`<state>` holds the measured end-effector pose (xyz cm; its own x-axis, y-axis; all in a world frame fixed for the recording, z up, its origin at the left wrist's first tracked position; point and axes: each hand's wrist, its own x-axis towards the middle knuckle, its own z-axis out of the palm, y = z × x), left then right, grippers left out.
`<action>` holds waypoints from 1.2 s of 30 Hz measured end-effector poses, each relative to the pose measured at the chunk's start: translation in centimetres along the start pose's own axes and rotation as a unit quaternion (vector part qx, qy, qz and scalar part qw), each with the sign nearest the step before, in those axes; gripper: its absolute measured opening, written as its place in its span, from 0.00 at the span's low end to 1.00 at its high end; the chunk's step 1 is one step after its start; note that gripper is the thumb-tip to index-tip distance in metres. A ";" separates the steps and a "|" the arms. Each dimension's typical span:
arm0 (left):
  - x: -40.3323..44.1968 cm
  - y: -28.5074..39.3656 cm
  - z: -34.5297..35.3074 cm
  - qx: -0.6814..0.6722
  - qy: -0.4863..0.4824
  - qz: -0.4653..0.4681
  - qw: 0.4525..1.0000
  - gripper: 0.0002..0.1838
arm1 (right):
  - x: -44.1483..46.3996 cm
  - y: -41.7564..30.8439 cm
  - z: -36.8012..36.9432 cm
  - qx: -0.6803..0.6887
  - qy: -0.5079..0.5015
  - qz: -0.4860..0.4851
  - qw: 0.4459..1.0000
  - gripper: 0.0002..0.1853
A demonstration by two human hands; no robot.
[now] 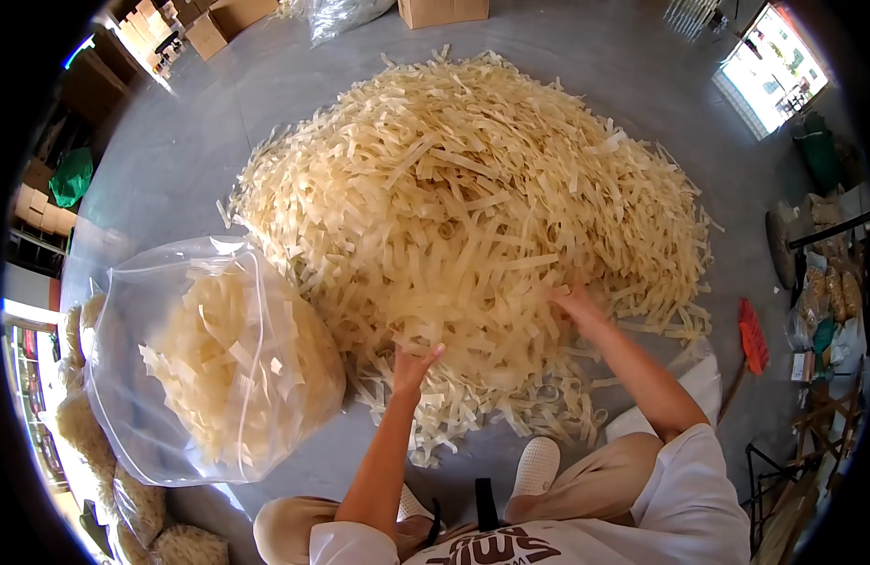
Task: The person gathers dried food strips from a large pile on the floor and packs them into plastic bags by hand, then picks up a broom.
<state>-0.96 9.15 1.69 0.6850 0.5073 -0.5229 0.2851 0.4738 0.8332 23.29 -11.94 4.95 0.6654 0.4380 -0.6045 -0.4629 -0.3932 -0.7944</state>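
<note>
Grey floor (pixel 190 141) gleams — bright opening (pixel 779 71) at right

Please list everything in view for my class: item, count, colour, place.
Strips: too many to count, pale yellow, heaped mid-floor
Large bag: one, clear, left of the heaped strips, some inside
Filled bags: several, clear, lower left
Floor: one, grey, under the strips
Cardboard boxes: several, brown, top and left
Plastic bundle: one, clear, top
Crumpled bag: one, green, left edge
Tool: one, red head, right of the strips
Sheet or sack: one, white, lower right
Bright openings: several, white, upper right and left
Clutter: many small things, mixed, right edge
Shoes: two, white, bottom centre
Trousers: one pair, beige, bottom
Shirt: one, white, dark lettering, bottom
Left hand: one, bare, among near strips
Right hand: one, bare, among strips further right
</note>
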 end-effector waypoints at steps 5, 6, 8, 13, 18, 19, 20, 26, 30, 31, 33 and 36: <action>1.1 1.4 3.0 -0.026 0.010 0.068 0.997 0.38 | 0.3 -1.2 5.6 -0.157 -0.065 -0.101 0.980 0.59; 1.3 1.7 3.4 -0.069 0.035 0.081 0.994 0.37 | -0.4 -2.0 5.9 -0.124 -0.088 -0.131 0.980 0.58; 1.9 2.7 3.6 -0.062 0.026 0.040 0.997 0.35 | 0.9 -0.7 6.0 -0.090 -0.091 -0.121 0.984 0.57; 1.6 3.7 5.5 0.009 -0.006 -0.011 1.000 0.31 | -2.1 -2.3 7.3 -0.106 -0.074 -0.109 0.986 0.48; -1.3 6.1 6.6 -0.051 -0.079 0.049 0.994 0.31 | -3.9 -2.1 7.6 0.090 -0.162 -0.084 0.979 0.33; -1.6 6.7 6.7 -0.051 -0.077 0.054 0.994 0.31 | -4.2 -2.4 7.4 0.090 -0.166 -0.088 0.978 0.33; -1.8 7.4 7.0 -0.057 -0.094 0.045 0.993 0.33 | -4.6 -2.8 7.1 0.107 -0.152 -0.055 0.981 0.31; -5.1 16.5 8.9 -0.043 -0.173 0.187 0.966 0.42 | -8.5 -8.3 5.8 0.134 -0.188 -0.050 0.972 0.25; -8.1 23.0 8.6 -0.019 -0.234 0.250 0.939 0.43 | -10.7 -12.9 5.8 0.143 -0.255 -0.123 0.948 0.26; -9.0 24.6 8.2 -0.012 -0.213 0.261 0.942 0.43 | -11.8 -14.7 6.7 0.134 -0.253 -0.157 0.945 0.27; -11.2 27.9 7.1 0.159 -0.153 0.393 0.892 0.45 | -14.0 -18.1 8.8 0.127 -0.271 -0.191 0.935 0.27; -15.1 32.7 4.5 0.086 -0.176 0.410 0.891 0.46 | -16.2 -22.4 11.6 0.079 -0.261 -0.321 0.907 0.28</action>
<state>1.05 13.78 37.66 0.8693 0.3609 0.3379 -0.3302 -0.0848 0.9401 16.07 -0.84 31.81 0.4780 0.8753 0.0733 -0.1835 0.1811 -0.9662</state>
